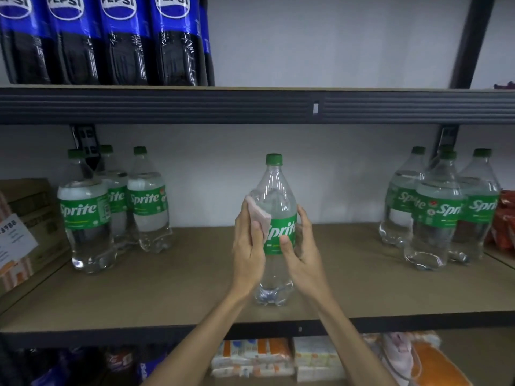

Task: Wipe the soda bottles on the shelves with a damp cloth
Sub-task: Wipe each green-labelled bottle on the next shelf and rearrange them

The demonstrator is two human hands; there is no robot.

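Left grip (249, 243) has fingers near straight & pointing up, pressing a pink cloth (260, 215) flat vs the left shoulder of the bottle (276, 190). The cloth's lower corner overlaps the top-left of the green label. Right grip (303, 254) wraps the bottle's right side at mid-body, w/ thumb lying across the label front & fingers curled round toward the back.

The bottle is clear plastic w/ a green "Sprite" label & a green cap (274, 159). It stands upright, long axis vertical, cap up, base down on the wooden shelf (167, 285). It sits approx mid-width of the board, nearer the front edge than the wall, label facing the camera.

A left cluster (83, 213) of Sprite bottles stands well apart at the rear left & a right cluster (437, 215) at the rear right, all upright, caps up. Cola bottles (111, 40) w/ blue labels stand in a row on the upper shelf (250, 105).

Cardboard boxes (30, 201) sit at far left, red packets (505, 221) at far right. Packs (250, 358) lie on the level below, too blurred to read.
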